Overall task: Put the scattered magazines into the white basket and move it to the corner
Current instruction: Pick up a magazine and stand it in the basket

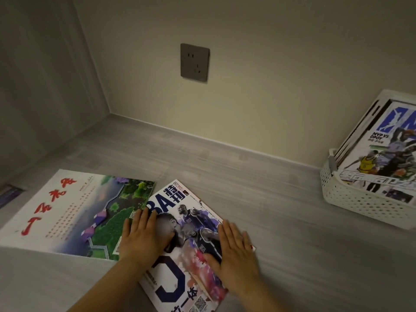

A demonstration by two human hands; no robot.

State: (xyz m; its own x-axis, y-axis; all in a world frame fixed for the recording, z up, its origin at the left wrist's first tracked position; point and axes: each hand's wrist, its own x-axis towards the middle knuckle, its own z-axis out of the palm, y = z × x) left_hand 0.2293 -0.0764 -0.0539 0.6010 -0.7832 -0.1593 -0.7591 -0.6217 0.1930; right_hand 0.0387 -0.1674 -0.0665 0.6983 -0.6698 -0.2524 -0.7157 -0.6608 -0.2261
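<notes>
A basketball magazine (pixel 191 224) lies on the grey floor in front of me. My left hand (pixel 144 237) rests flat on its left edge, and my right hand (pixel 236 251) lies flat on its right edge, fingers stretched out. Neither hand is closed around it. A larger magazine (pixel 72 212) with red calligraphy and a landscape photo lies just to the left, partly under the basketball one. The white perforated basket (pixel 351 199) stands at the right by the wall and holds several magazines (pixel 387 140) leaning upright.
The room's corner (pixel 109 113) is at the upper left, where the grey side wall meets the beige wall. A dark wall socket (pixel 194 62) sits above the skirting. A bluish item (pixel 10 194) shows at the far left edge.
</notes>
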